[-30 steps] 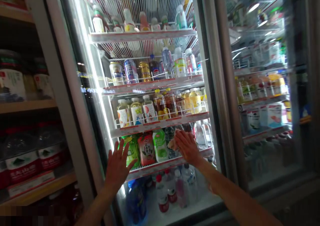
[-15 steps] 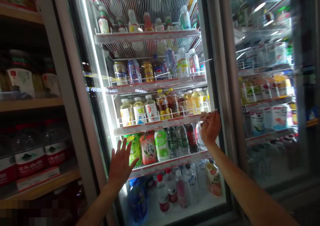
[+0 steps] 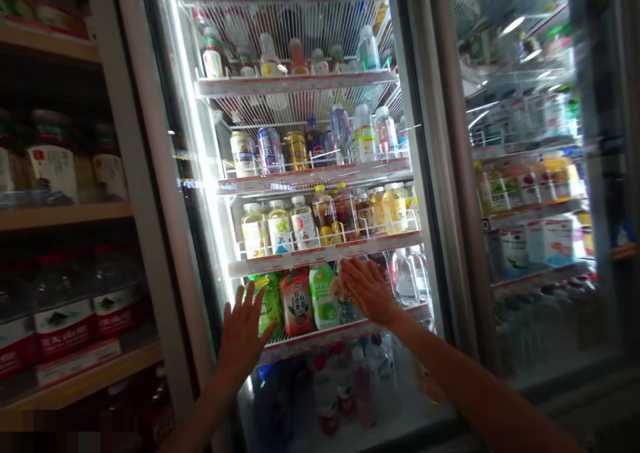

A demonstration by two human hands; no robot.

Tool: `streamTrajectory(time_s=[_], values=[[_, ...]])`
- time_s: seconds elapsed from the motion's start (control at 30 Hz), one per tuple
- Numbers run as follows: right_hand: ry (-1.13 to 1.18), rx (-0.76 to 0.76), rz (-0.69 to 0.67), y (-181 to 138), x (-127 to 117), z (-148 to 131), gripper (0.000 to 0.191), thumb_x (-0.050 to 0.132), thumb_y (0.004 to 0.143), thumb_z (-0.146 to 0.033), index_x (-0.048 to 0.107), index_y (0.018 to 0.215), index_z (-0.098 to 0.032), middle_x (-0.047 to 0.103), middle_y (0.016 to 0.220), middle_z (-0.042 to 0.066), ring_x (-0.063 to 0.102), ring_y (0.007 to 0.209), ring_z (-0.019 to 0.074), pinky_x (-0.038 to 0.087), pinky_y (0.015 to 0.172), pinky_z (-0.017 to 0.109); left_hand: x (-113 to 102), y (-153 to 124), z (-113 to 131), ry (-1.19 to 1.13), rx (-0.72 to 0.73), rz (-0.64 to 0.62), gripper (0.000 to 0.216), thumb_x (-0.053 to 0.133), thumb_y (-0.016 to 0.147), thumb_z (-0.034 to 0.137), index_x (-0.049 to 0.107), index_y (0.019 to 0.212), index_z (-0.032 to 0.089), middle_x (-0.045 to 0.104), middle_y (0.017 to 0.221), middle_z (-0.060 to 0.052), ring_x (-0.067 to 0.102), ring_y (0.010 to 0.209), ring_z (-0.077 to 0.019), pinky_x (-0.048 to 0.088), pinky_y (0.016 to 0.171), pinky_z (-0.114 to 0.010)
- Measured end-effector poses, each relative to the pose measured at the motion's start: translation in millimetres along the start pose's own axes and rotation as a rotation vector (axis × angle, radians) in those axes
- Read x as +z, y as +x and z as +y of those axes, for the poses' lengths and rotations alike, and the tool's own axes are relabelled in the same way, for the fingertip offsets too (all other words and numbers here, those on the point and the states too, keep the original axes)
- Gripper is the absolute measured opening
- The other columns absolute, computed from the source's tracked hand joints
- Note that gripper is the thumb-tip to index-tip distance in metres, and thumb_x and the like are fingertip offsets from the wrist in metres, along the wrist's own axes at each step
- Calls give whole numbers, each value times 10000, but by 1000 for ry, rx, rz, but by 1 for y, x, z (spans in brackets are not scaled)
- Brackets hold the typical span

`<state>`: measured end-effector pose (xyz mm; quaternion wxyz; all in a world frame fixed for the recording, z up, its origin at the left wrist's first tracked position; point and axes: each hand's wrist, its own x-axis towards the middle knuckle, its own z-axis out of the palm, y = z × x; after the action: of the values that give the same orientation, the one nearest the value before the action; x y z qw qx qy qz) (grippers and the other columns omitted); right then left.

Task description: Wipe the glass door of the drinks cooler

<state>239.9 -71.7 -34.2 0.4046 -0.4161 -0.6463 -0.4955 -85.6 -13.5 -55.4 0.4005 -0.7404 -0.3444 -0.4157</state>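
Observation:
A lit drinks fridge with a closed glass door (image 3: pixel 440 173) fills the middle of my view. My left hand (image 3: pixel 240 339) is open, its fingers spread flat against the glass at the lower left. Under the fingers of my right hand (image 3: pixel 370 291) is a crumpled beige cloth (image 3: pixel 339 289), pressed to the glass near the centre. Behind the door, a green-labelled bottle (image 3: pixel 324 297) and a red-labelled bottle (image 3: pixel 297 303) stand between my hands. My right hand and the cloth partly cover the bottles beside these.
Wooden shelves (image 3: pixel 65 213) with large dark-capped bottles and red-labelled water packs stand at the left. Another glass-fronted fridge (image 3: pixel 530 239) with drinks is at the right, past a metal door frame (image 3: pixel 455 139). Several shelves of cans and bottles rise above my hands.
My right hand has slid the cloth left and slightly down across the glass, from the door's right edge toward the middle. My left hand stays in place. The view has tipped up slightly.

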Motion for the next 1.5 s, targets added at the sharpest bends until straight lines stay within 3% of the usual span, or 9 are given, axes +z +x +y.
streamTrajectory(time_s=[0.17,0.33,0.5,0.63,0.8,0.97,1.1,1.27,1.5], values=[[-124,561,391,26,1,12,551,299,889,-203,212,1427,-121,327,1438,172,231,1360,282,273,1034,528,1,-1,1,5,-7,-23,669,396,877,433,133,1436,176,255,1470,-159,133,1384,-297,275,1039,-552],[3,-57,38,46,3,6,557,366,875,-218,244,1419,-235,410,1409,63,286,1344,218,276,1066,448,1,-4,-1,-10,-31,-40,627,423,863,430,237,1410,186,293,1458,-145,178,1375,-292,260,1056,-531],[-89,443,337,74,9,4,569,334,878,-213,212,1430,-144,354,1429,152,221,1363,289,259,1036,540,-6,10,-15,-17,-64,8,582,421,868,415,267,1392,215,379,1416,-130,287,1338,-283,236,1066,-531],[73,-153,2,96,16,-23,601,387,868,-227,194,1437,-221,377,1431,62,245,1358,221,237,1083,453,-12,26,-28,-16,-208,48,675,428,851,479,211,1410,170,302,1447,-175,244,1352,-313,250,1052,-548],[39,316,221,131,27,-57,570,360,870,-196,236,1425,-151,319,1453,125,196,1367,292,217,1057,535,-18,26,-32,-16,-165,11,598,417,864,452,291,1370,161,314,1445,-166,266,1345,-300,275,1047,-530],[161,-306,-71,166,41,-102,534,393,857,-170,323,1386,-211,359,1444,41,254,1352,197,202,1096,436,-29,18,-48,27,-149,35,536,393,876,425,343,1322,132,381,1399,-186,328,1315,-291,296,1036,-516],[132,79,4,205,50,-129,510,376,861,-170,348,1369,-134,268,1483,86,159,1381,266,139,1094,516,-44,15,-64,28,-185,70,528,397,877,385,300,1344,159,354,1419,-172,297,1334,-275,276,1052,-507],[204,-483,-126,224,66,-157,449,398,862,-164,433,1307,-213,348,1451,8,257,1353,198,156,1119,438,-59,13,-78,32,-210,64,548,404,875,347,254,1371,166,355,1415,-176,301,1330,-280,280,1047,-507],[178,-306,-50,233,61,-140,460,419,853,-160,435,1310,-208,348,1450,33,240,1359,217,137,1117,461,-63,29,-89,2,-219,66,556,400,866,352,267,1370,159,325,1435,-170,278,1338,-291,259,1057,-504]])
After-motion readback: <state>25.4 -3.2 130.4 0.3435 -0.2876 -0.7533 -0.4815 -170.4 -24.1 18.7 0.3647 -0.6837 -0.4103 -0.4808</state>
